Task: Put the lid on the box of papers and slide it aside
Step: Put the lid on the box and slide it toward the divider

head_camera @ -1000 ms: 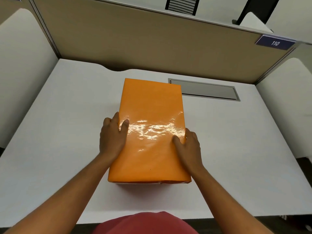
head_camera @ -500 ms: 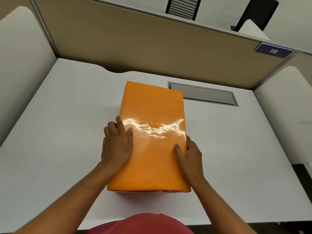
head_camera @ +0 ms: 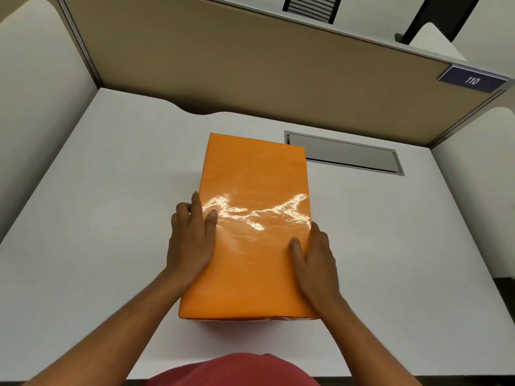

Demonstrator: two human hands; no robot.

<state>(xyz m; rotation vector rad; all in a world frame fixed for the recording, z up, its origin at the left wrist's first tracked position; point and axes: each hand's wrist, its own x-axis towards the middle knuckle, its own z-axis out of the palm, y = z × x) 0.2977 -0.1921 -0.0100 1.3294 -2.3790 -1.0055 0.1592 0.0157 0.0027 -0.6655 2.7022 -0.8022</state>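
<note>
A glossy orange lid [head_camera: 253,196] covers the box of papers in the middle of the white desk [head_camera: 111,218]; only a thin strip of the box shows under the lid's near edge. My left hand [head_camera: 192,240] clasps the lid's left edge, thumb on top and fingers down the side. My right hand [head_camera: 317,263] clasps the right edge the same way. The papers are hidden.
A grey cable hatch [head_camera: 345,154] is set into the desk just right of the box's far end. Tan partition walls [head_camera: 250,68] close the back, white side panels [head_camera: 36,101] flank the desk. A label reading 110 [head_camera: 472,80] sits top right.
Both hands have stayed on the lid's side edges; the left hand has shifted slightly along its edge. The box appears in nearly the same place on the desk.
</note>
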